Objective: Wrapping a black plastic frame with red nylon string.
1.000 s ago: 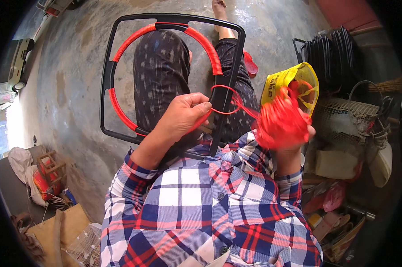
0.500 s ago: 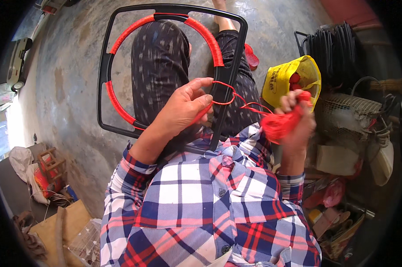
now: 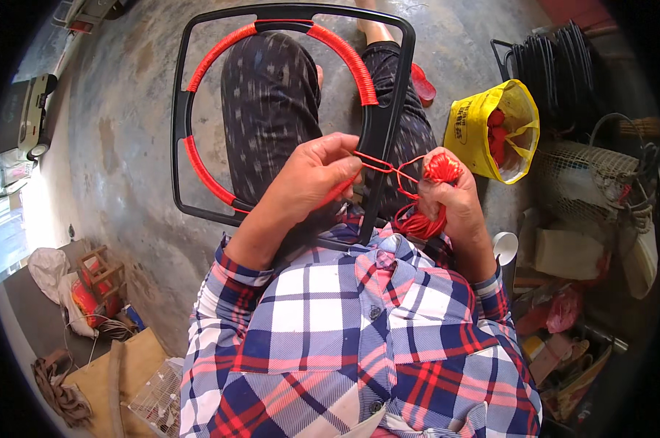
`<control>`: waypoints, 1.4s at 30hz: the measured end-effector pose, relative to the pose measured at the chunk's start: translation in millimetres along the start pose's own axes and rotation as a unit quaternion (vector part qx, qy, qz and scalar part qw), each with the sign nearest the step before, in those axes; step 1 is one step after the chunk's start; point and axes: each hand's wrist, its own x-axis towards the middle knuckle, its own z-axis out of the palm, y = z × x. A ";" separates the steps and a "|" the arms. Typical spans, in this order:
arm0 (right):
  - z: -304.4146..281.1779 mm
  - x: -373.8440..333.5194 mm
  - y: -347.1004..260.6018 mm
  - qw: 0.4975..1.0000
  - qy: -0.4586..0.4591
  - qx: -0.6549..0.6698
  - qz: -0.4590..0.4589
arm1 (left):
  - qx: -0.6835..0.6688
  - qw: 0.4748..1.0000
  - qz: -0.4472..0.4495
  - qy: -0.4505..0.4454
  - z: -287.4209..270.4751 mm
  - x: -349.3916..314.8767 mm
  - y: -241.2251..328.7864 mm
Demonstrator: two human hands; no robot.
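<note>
stained grey floor (image 3: 140, 182) | bright light (image 3: 46, 208) left | tan board (image 3: 143, 359) lower left

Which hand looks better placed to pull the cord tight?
Probably the right hand: it holds the red bundle to the right of the frame, while the left hand holds the cord at the frame's right side.

we make out printing on the open-topped, bright yellow, soft-walled bag (image 3: 477, 131): its outer wall, on the side nearer our left, carries bold dark characters (image 3: 460, 123). we see them set close together in a short band that runs up and down that wall, dark against the yellow. the strokes are small and slightly blurred, so we cannot tell each one apart.
</note>
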 end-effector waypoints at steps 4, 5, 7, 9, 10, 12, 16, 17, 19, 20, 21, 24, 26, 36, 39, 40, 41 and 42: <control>-2.7 0.3 -0.6 0.999 0.002 0.037 0.011 | 0.026 0.999 0.034 -0.005 5.3 -5.7 2.7; -1.2 0.1 -1.1 0.999 0.002 0.037 0.009 | 0.026 0.999 0.033 -0.005 3.6 -5.4 1.5; 1.3 -0.6 -1.5 0.999 0.003 0.038 0.007 | 0.070 0.997 0.020 -0.010 -2.0 -3.8 -1.4; 4.2 -3.1 -1.0 0.999 -0.012 0.044 0.005 | 0.071 0.997 0.005 -0.007 -2.7 -3.0 -0.3; 9.3 -6.7 -3.2 0.999 -0.013 0.043 0.006 | 0.072 0.997 -0.010 -0.001 -3.3 -3.4 -0.1; 20.0 -14.8 -9.8 0.998 -0.036 -0.048 0.010 | 0.039 0.999 -0.013 -0.003 -6.4 -2.6 -2.4; 3.1 -2.8 -15.1 0.999 0.034 0.024 -0.005 | -0.048 0.999 -0.004 0.025 0.6 -3.0 -2.9; 0.8 -3.5 -14.7 0.999 0.032 0.023 -0.007 | -0.047 0.999 -0.002 0.025 -0.2 -2.1 -3.0; 0.8 -7.5 -14.1 0.999 -0.015 0.041 0.004 | -0.066 0.998 -0.011 0.004 -2.8 -1.5 -4.6; 3.4 -9.2 -16.5 1.000 0.000 0.003 -0.001 | -0.067 0.998 -0.010 0.006 -3.5 -2.3 -4.2; 3.6 -8.9 -15.8 1.000 -0.001 0.002 0.000 | -0.108 0.993 -0.035 0.005 -3.8 -2.9 -2.1; 2.8 -8.0 -14.7 1.000 -0.009 0.012 -0.001 | -0.137 0.989 -0.053 -0.004 -7.1 0.8 -2.1; -1.7 -7.8 -10.7 0.999 -0.028 0.026 0.003 | -0.127 0.991 -0.046 -0.012 -5.5 2.3 -0.4; 19.7 -20.4 -12.5 0.994 -0.047 -0.097 -0.027 | -0.069 0.996 -0.045 0.045 -0.4 6.6 -3.8; -6.5 -5.5 -15.1 0.999 0.005 0.037 -0.021 | -0.136 0.989 -0.058 -0.008 -4.4 3.9 -3.7; -5.0 -5.3 -9.7 1.000 0.024 0.013 -0.011 | -0.166 0.983 -0.065 -0.039 -5.5 2.7 -4.0; -5.2 -5.8 -8.4 1.000 0.024 0.013 -0.012 | -0.165 0.983 -0.064 -0.040 -6.5 2.5 -3.0; -5.4 -6.4 -7.7 1.000 0.011 0.020 -0.010 | -0.175 0.981 -0.071 -0.042 -7.3 2.9 -1.7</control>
